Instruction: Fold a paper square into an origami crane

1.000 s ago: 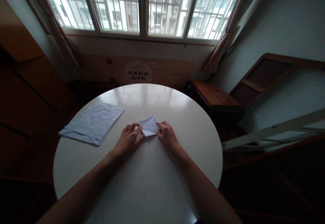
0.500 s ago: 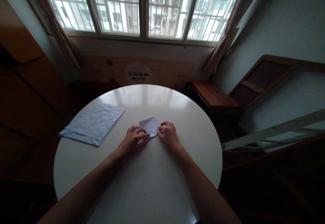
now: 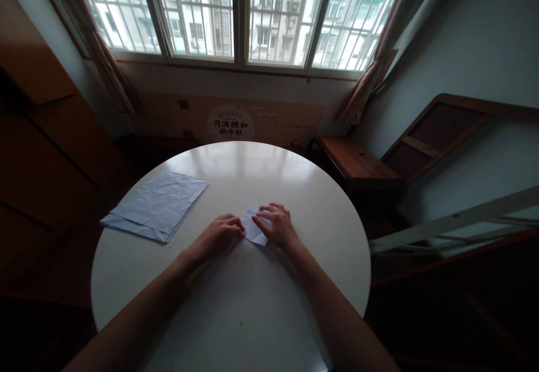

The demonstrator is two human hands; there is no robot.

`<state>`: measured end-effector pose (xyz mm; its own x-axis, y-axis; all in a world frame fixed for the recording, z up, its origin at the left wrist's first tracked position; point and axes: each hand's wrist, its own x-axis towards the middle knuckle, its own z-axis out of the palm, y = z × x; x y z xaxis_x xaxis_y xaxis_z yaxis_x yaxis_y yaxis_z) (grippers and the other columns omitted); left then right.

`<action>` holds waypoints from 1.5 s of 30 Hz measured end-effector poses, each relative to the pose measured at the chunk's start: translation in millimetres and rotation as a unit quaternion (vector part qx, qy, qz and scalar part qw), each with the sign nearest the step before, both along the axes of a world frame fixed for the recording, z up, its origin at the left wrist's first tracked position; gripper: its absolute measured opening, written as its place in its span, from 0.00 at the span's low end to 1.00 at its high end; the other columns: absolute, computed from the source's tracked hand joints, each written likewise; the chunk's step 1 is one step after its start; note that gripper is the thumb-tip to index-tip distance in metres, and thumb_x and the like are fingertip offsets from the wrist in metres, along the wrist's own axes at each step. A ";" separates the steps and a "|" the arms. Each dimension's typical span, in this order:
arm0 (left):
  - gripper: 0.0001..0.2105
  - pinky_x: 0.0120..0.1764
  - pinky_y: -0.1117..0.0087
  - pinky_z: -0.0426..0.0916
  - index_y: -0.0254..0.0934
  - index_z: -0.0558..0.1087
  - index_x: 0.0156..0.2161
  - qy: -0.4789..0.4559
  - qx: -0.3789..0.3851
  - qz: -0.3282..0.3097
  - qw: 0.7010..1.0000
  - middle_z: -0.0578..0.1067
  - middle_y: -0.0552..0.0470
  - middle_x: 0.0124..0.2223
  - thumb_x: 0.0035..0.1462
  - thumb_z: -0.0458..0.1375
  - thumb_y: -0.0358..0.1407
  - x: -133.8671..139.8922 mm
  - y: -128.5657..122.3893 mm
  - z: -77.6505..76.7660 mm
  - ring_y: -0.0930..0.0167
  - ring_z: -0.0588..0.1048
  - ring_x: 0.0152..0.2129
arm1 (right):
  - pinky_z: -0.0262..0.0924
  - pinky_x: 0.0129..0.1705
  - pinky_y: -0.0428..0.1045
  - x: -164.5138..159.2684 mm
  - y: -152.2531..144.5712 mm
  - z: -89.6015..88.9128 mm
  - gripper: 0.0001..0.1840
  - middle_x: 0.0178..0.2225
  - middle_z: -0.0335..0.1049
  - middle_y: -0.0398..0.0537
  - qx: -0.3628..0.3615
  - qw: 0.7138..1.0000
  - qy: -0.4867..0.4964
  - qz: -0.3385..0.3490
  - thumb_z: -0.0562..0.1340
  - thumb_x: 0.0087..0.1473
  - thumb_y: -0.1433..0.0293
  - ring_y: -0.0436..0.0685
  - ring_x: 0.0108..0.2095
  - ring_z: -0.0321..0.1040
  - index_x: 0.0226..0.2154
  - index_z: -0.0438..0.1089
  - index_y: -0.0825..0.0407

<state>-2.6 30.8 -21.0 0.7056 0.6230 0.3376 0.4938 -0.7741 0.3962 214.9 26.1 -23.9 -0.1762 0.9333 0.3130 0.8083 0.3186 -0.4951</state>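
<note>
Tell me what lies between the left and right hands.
In the head view, a small folded paper lies between the left hand and right hand.

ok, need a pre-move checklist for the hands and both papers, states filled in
1. Left hand at small paper: ok, fingertips at its left edge.
2. Left hand pinching: cannot tell.
3. Right hand at small paper: ok, fingers over its right part.
4. Small paper's folds aligned: cannot tell, partly covered.
5. Large paper apart from hands: ok.
6. Large paper fully on table: not ok, left corner juts past the edge.
</note>
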 end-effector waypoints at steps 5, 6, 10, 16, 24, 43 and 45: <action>0.14 0.48 0.63 0.65 0.42 0.78 0.33 0.028 0.021 0.039 0.999 0.78 0.51 0.36 0.56 0.51 0.25 1.2 -3.2 5.9 0.70 0.74 0.37 | 0.54 0.49 0.53 3.6 5.4 -3.9 0.09 0.42 0.73 0.49 -0.019 0.999 0.007 -0.032 0.61 0.55 0.64 0.57 0.45 0.65 0.36 0.77 0.46; 0.13 0.49 0.62 0.63 0.42 0.78 0.34 0.035 0.025 0.059 0.997 0.78 0.50 0.37 0.57 0.52 0.26 1.4 -3.9 7.0 0.69 0.74 0.37 | 0.55 0.48 0.52 3.9 6.0 -3.8 0.09 0.40 0.73 0.49 -0.022 0.999 0.009 -0.037 0.61 0.54 0.66 0.56 0.43 0.66 0.36 0.77 0.47; 0.11 0.55 0.53 0.57 0.41 0.76 0.43 0.037 0.035 0.173 0.984 0.78 0.47 0.43 0.60 0.52 0.36 1.2 -5.5 8.0 0.65 0.74 0.44 | 0.58 0.43 0.49 2.0 5.1 -0.2 0.11 0.32 0.75 0.47 -0.049 0.998 0.024 -0.038 0.61 0.53 0.68 0.54 0.35 0.69 0.39 0.76 0.48; 0.20 0.58 0.45 0.49 0.41 0.71 0.52 0.066 0.043 0.155 0.985 0.72 0.46 0.54 0.57 0.56 0.47 -1.3 -7.7 -2.4 0.56 0.61 0.57 | 0.59 0.45 0.51 -1.6 3.8 -0.5 0.13 0.31 0.74 0.47 -0.049 0.998 0.035 -0.002 0.62 0.51 0.72 0.54 0.35 0.68 0.40 0.76 0.49; 0.16 0.53 0.54 0.59 0.48 0.68 0.55 0.053 0.038 0.141 0.988 0.69 0.47 0.55 0.62 0.51 0.36 1.9 -7.4 -14.4 0.62 0.65 0.49 | 0.57 0.53 0.54 1.5 9.7 -10.5 0.20 0.46 0.72 0.48 -0.003 0.997 0.040 0.068 0.60 0.48 0.81 0.57 0.48 0.64 0.41 0.76 0.48; 0.32 0.59 0.52 0.52 0.42 0.64 0.59 0.106 -0.031 0.068 0.991 0.62 0.43 0.62 0.52 0.58 0.53 -8.9 -3.3 2.6 0.57 0.60 0.58 | 0.60 0.50 0.55 7.7 13.1 -16.9 0.14 0.42 0.74 0.48 0.010 0.994 0.042 0.103 0.63 0.47 0.76 0.58 0.45 0.67 0.37 0.77 0.49; 0.33 0.60 0.48 0.48 0.42 0.61 0.60 0.116 -0.042 0.064 0.990 0.60 0.42 0.64 0.53 0.56 0.54 -7.8 -4.1 2.1 0.56 0.57 0.60 | 0.59 0.51 0.55 7.2 12.8 -16.2 0.13 0.42 0.75 0.49 0.007 0.994 0.038 0.100 0.64 0.47 0.77 0.59 0.45 0.66 0.37 0.77 0.49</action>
<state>-10.5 26.7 -18.9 0.6716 0.7315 0.1177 0.6713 -0.6680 0.3212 222.1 38.9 -40.1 -0.3333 0.8776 0.3445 0.6880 0.4763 -0.5476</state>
